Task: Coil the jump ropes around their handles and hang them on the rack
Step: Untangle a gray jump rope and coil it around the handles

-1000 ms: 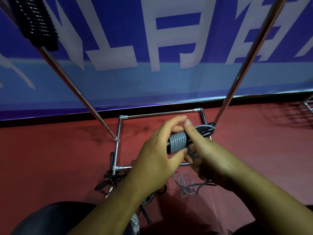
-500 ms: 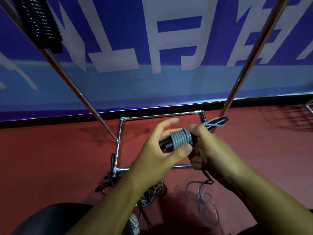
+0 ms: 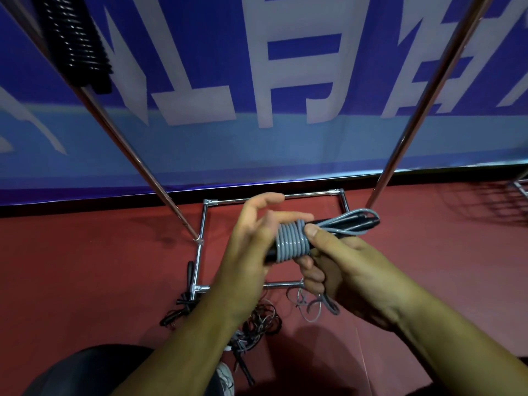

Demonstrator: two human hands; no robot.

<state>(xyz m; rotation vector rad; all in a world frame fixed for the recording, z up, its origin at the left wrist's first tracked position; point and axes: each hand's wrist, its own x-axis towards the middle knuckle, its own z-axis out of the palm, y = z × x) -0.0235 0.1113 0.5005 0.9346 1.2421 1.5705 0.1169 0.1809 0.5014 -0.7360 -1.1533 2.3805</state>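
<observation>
- The gray rope sits in front of the person, between both hands and above the floor. Part of it is wound in tight turns around the two black handles.
- The right hand grips the bundle, with the thumb pressed on the last turn and the fingers curled underneath.
- The left hand is loosely spread. Its forefinger is lifted clear and the next finger lies across the top of the turns.
- Risk: the turns look springy. If the right thumb eases off before the end is tucked in, they will likely loosen and slide off along the handles.
- Risk: the loose tail hangs down to the floor, just beside a pile of ropes. Pulling in more slack could snag that tangle or drag part of it up.
- Risk: a loop of gray rope lies slack past the far end of the handles. Uneven winding there could leave a bulge that catches on the rack when the bundle is hung.
- No box, bin or basket shows here.
- Only the rack holds anything: one coiled black rope hangs at its upper left. The pile lies loose on the floor by the rack's base bar.
</observation>
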